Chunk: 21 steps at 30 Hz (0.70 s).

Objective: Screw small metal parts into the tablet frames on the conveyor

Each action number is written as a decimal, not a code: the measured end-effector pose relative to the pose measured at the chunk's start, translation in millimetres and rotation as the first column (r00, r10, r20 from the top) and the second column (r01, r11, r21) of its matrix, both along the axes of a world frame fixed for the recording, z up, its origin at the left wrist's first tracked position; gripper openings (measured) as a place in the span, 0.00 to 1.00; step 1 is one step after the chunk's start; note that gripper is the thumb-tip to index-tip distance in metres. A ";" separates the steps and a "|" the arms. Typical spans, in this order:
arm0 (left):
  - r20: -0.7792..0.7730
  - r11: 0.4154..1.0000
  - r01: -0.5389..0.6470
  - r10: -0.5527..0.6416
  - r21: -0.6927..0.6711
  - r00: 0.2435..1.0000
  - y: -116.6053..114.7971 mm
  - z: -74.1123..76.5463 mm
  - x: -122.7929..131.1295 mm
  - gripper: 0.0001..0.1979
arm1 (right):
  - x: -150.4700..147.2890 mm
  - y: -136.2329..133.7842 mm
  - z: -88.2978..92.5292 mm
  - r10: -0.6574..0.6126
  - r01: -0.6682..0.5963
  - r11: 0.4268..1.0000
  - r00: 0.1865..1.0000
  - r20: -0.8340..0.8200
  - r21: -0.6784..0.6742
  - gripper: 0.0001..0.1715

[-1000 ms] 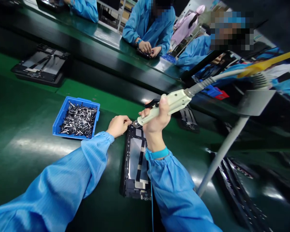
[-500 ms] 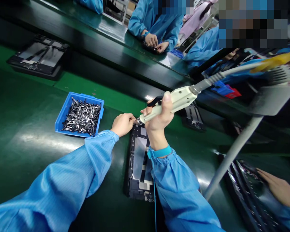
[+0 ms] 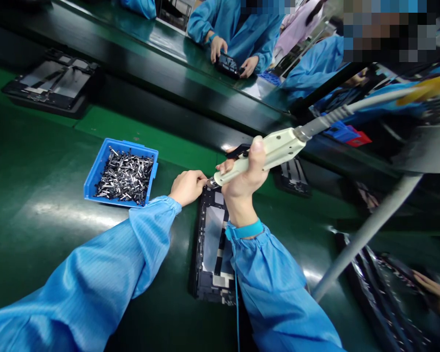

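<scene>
My right hand [image 3: 244, 176] is wrapped round a cream-coloured, pistol-like hand tool [image 3: 278, 149] with a black lever and a metal nozzle; it could be an air gun or a hot-air gun. Its tip points at the top edge of a black tablet-like device [image 3: 212, 239] with its innards bare. There my left hand [image 3: 188, 187] has its fingers pinched together at the device's top left corner, right by the nozzle. Whatever those fingertips hold is hidden. Left of that hand stands a blue bin [image 3: 91, 183] filled with small metallic and black parts [image 3: 125, 177].
A stack of similar devices [image 3: 53, 83] lies at the back left, another device [image 3: 293, 176] behind my right hand. A grey stand arm [image 3: 366, 234] rises at right. Across the bench a co-worker's hands [image 3: 218, 47] hold a device; another person's hand [image 3: 438, 293] is at lower right.
Both my hands and the tool stay at the device's top corner, with only a slight shift. The co-worker opposite has raised a device into view. The hand at lower right has moved right.
</scene>
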<state>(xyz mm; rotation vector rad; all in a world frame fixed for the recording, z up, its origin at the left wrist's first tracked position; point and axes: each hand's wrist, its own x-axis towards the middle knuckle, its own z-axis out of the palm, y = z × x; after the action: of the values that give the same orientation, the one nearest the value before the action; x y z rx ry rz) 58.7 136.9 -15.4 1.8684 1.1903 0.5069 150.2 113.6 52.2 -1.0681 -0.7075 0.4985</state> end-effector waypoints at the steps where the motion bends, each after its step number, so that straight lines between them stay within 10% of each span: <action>1: 0.002 1.000 -0.001 0.001 -0.002 1.000 -0.2 0.2 0.0 0.09 | 0.2 0.3 -0.2 0.002 -0.002 1.000 1.000 -0.001 -0.001 0.25; 15: 0.014 1.000 -0.008 0.008 -0.004 1.000 -0.1 -1.4 -0.3 0.09 | -3.7 1.8 -4.0 0.016 -0.012 0.999 0.997 0.082 -0.045 0.26; 21: 0.020 0.999 -0.018 0.018 0.034 1.000 0.3 -2.4 -2.3 0.08 | 14.9 -16.8 41.5 -0.018 0.022 0.998 0.998 -0.059 0.066 0.26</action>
<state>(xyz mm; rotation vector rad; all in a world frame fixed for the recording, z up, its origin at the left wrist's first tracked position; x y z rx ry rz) 56.4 137.2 -17.9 1.8793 1.1933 0.5573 165.2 96.7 93.6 -0.9936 -0.6571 0.4838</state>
